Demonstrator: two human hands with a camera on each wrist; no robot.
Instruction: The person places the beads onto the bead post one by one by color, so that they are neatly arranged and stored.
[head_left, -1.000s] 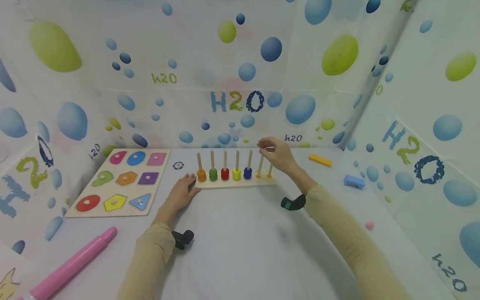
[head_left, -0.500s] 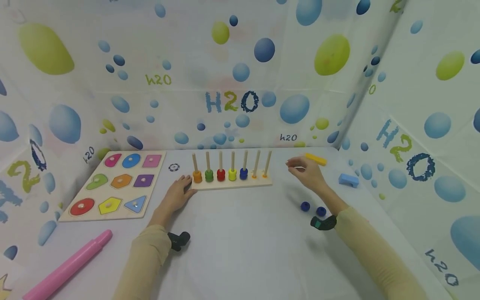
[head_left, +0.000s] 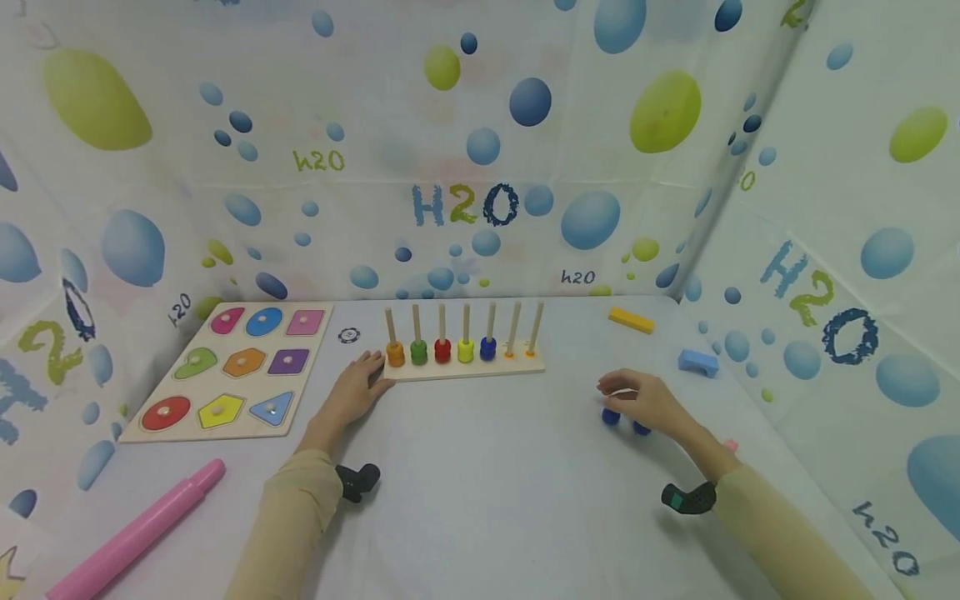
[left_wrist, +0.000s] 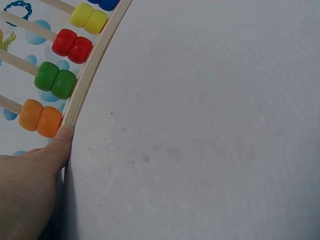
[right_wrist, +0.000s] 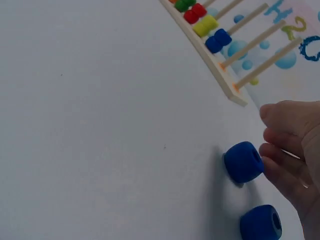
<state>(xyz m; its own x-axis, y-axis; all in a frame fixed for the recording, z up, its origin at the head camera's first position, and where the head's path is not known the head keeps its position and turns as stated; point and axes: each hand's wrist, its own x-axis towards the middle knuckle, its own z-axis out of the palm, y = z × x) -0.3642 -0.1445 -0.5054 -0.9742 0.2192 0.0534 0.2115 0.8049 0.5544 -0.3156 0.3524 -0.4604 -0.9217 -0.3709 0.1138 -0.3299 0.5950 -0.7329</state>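
Right wrist view shows the right hand, fingers curled, touching one blue bead, another bead just below. Best pinch it squarely while the left hand, fingers relaxed, presses against the peg board end.

At the left of my view lies a shape puzzle board — a pink rolling pin at lower left; a yellow block, a blue block at right.

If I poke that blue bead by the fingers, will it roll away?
Probably, a little: the blue bead looks round and smooth and lies on its side on a flat table. It looks small and hard, so likely light and stiff.
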